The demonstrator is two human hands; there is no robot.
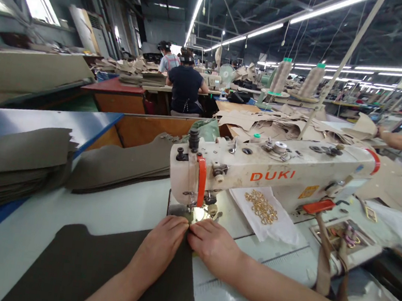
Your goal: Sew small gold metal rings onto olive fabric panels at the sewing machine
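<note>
bright ceiling tubes (328,7) | needle-lamp glare (200,214) | edges bowed | background soft

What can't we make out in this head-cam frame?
Head view only:
- Needle area: washed out by lamp glare under the sewing machine head.
- Left hand and right hand on the dark fabric: pinching or pressing unclear, fingertips curl out of sight.
- Gold rings on the white cloth: too small to tell the type.
- Co-worker's arm at right: body cut off by the frame edge.
</note>
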